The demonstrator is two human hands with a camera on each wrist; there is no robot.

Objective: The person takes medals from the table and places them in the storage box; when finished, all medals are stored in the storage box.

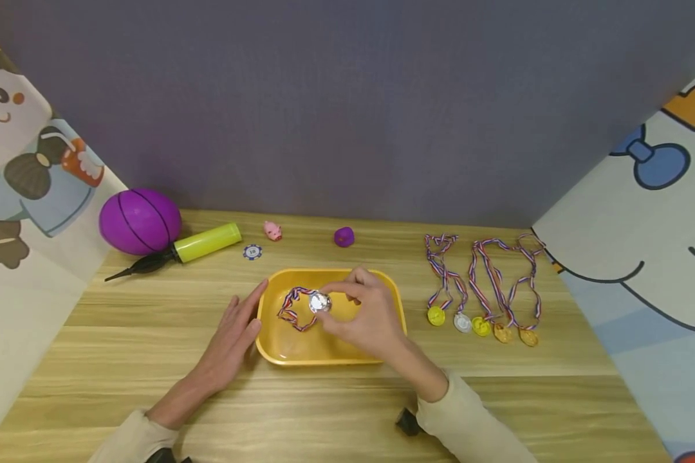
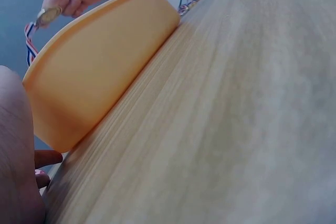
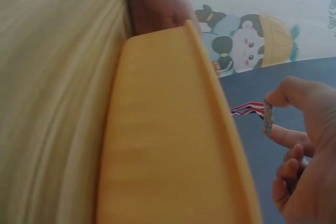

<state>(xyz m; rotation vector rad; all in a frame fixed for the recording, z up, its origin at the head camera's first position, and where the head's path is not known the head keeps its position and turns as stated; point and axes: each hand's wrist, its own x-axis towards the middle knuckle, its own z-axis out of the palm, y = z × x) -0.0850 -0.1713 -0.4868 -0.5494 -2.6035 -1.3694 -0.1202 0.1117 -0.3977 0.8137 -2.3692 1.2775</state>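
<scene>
A yellow plastic tray (image 1: pixel 318 348) stands on the wooden table. My right hand (image 1: pixel 370 318) is above it, pinching a silver medal (image 1: pixel 320 302) by its edges between thumb and index finger. From the medal a red, white and blue ribbon (image 1: pixel 286 315) trails into the left part of the tray. In the right wrist view the medal (image 3: pixel 268 116) appears edge-on, higher than the tray's rim. My left hand (image 1: pixel 228 344) touches the tray's left end with fairly straight fingers. Only part of that hand (image 2: pixel 16 150) shows in the left wrist view, beside the tray wall (image 2: pixel 105 61).
Several ribboned medals (image 1: pixel 481 326) lie in a row right of the tray. Along the back are a purple ball (image 1: pixel 140 221), a yellow-green hand pump (image 1: pixel 208 243), a poker chip (image 1: pixel 252 252), a pink pig figure (image 1: pixel 273 231) and a small purple object (image 1: pixel 344 236). A grey wall rises behind.
</scene>
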